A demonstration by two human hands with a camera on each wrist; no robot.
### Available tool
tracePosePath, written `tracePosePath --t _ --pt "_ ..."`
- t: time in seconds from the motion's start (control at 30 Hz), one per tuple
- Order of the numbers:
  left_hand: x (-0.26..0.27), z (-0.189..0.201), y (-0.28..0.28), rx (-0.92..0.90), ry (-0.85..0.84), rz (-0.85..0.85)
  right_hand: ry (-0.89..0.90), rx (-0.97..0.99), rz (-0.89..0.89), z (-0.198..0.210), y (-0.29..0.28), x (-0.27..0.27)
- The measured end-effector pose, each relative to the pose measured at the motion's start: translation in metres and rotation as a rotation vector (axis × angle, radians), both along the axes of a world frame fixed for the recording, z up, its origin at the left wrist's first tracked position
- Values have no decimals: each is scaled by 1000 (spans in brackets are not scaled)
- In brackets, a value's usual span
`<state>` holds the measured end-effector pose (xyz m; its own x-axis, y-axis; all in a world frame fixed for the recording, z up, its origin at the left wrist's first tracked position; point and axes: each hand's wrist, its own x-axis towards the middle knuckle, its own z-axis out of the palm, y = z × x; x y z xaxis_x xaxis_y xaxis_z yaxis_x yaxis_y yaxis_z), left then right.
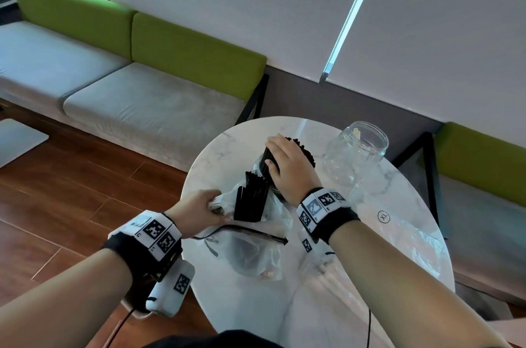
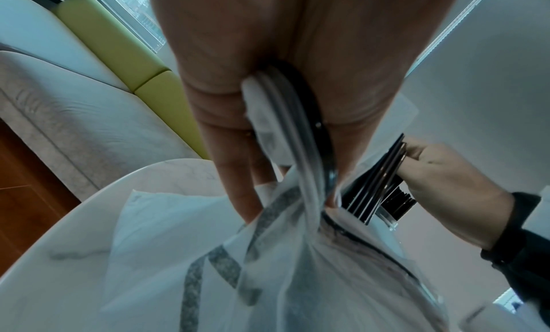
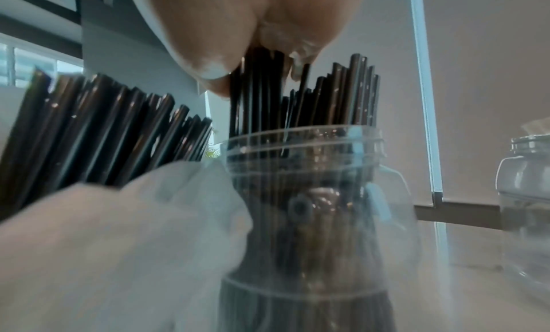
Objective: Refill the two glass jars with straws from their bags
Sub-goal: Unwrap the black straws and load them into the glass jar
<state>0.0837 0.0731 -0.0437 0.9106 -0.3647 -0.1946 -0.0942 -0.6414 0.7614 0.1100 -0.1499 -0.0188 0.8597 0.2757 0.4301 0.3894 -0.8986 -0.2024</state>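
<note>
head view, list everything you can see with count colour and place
round white marble table: one, white with grey veins, centre.
clear glass jar of black straws: one, clear, mid-table under the right hand.
clear glass jar with no black straws: one, far right of the table.
black straws: one bundle, sticking out of the bag.
translucent plastic bag: one, whitish, near table edge.
bag of white straws: one, beneath the right forearm.
green and grey bench sofa: one in view at left, against the wall.
left hand: fingers grip the bag's mouth.
right hand: fingers on straws in the jar.
</note>
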Motion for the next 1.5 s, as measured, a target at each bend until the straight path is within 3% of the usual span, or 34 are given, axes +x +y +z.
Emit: tracePosePath --t 0.13,0.37,0.77,0.87,1.0,1.13,1.3,1.37,1.5 --pt "-2 2 1 2 6 -3 37 -189 -37 -8 -7 -11" --pt "-1 2 1 -25 12 -5 226 -291 -124 0 -24 -15" --pt "-2 1 1 12 6 -20 416 -100 -224 16 -17 34" --pt "-3 1 1 -5 1 -15 357 -96 -248 16 -14 37" --pt "-1 1 2 -7 4 -18 129 -1 -291 11 -13 36" --pt "0 1 2 -11 6 -12 184 -19 -373 14 -10 37" --pt "0 2 1 -1 9 -27 383 -97 -270 16 -8 43" --pt "0 1 2 8 5 -31 352 -67 -284 15 -8 43" --pt "-1 2 2 22 4 -26 190 173 -314 12 -8 41"
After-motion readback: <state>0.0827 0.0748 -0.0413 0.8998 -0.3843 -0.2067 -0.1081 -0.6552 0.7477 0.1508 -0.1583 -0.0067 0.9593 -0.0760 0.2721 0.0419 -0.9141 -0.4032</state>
